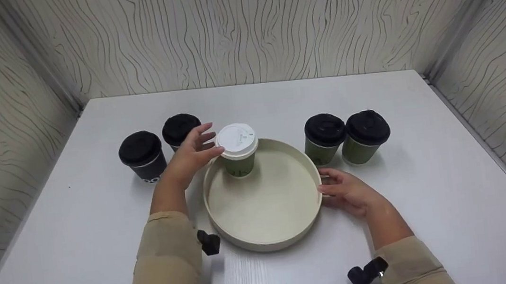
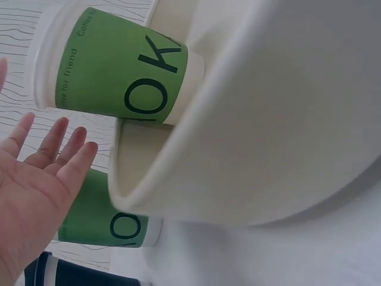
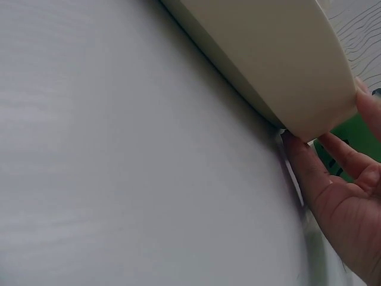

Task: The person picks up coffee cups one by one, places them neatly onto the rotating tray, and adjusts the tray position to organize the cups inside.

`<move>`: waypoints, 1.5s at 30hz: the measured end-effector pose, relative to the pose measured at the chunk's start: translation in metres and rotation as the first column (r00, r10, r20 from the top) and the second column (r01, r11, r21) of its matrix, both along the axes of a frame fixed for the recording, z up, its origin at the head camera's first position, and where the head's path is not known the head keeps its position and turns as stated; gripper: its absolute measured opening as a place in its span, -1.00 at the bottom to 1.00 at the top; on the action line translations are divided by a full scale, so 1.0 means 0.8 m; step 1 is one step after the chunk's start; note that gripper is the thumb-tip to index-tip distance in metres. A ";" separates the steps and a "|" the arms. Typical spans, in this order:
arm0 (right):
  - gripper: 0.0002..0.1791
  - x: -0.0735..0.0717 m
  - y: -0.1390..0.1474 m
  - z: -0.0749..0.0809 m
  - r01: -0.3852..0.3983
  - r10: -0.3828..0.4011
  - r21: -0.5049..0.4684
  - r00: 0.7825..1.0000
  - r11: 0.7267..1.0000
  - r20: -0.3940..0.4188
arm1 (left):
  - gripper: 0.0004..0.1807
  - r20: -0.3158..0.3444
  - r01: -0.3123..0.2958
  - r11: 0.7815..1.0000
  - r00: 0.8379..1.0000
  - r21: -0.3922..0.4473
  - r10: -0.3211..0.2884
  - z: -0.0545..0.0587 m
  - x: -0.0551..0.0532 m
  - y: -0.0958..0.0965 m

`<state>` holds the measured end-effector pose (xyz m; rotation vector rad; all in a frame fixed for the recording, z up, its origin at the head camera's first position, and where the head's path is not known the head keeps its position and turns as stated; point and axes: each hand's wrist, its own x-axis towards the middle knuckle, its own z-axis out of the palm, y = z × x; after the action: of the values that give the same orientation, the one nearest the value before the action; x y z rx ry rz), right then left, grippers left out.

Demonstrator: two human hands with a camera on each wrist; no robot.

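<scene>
While the right hand has its grip on the right edge of the round cream tray, thumb up on the wall & at least 1 finger tucked low by the base, the left hand has its grip released: fingers spread beside the white-lidded cup, grasping nothing. Thumb tip overlaps the lid edge in the head view; can't tell if it touches.

Cup's upright inside the tray, near the far-left wall; tray's on the white tabletop. Left of it: 1 dark cup & 1 black-lidded cup, partly hidden by the hand. Right: 2 green cups w/ black lids, side by side.

Handling, my est.: cup looks like paper, so prob. light unless full (contents not visible); sides may dent if squeezed hard. Lid looks smooth & might pop off, so hold the green body below the lid rim, thumb opp. fingers, w/ gentle pressure. Tray looks stiff & a bit slick; the wall gives good purchase. Lifting from 1 side could tilt it & slide or tip the cup, so 2 hands at opp. edges, fingertips under the base, kept level.
</scene>
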<state>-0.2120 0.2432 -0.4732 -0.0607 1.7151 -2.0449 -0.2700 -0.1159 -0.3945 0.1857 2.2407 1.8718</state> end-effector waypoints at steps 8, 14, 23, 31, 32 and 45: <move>-0.37 0.000 0.001 0.000 0.000 0.000 -0.012 1.000 1.000 0.007 | -0.26 -0.041 -0.003 1.000 0.999 -0.002 0.003 0.012 0.008 -0.015; -0.38 0.001 0.001 0.001 -0.002 0.003 -0.024 1.000 1.000 0.014 | -0.31 -0.069 -0.005 0.998 0.998 0.064 0.010 0.026 0.014 -0.025; -0.37 0.002 0.001 0.001 -0.004 0.004 -0.017 1.000 1.000 0.005 | -0.25 -0.114 -0.093 0.994 0.989 0.054 0.099 0.048 0.020 -0.039; -0.36 0.002 0.000 0.000 0.005 -0.005 -0.025 1.000 1.000 0.012 | -0.27 -0.119 -0.156 0.985 0.979 0.073 0.164 0.058 0.025 -0.063; -0.36 0.002 0.000 0.000 0.007 -0.007 -0.023 1.000 1.000 0.010 | -0.27 -0.116 -0.163 0.984 0.978 0.074 0.171 0.059 0.025 -0.066; -0.34 0.002 0.000 0.000 0.008 -0.009 -0.004 1.000 1.000 -0.023 | -0.12 -0.129 -0.299 0.947 0.941 0.113 0.313 0.068 0.031 -0.097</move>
<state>-0.2100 0.2436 -0.4734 -0.0787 1.7277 -2.0617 -0.2452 -0.1938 -0.3405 -0.0162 2.3960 2.1866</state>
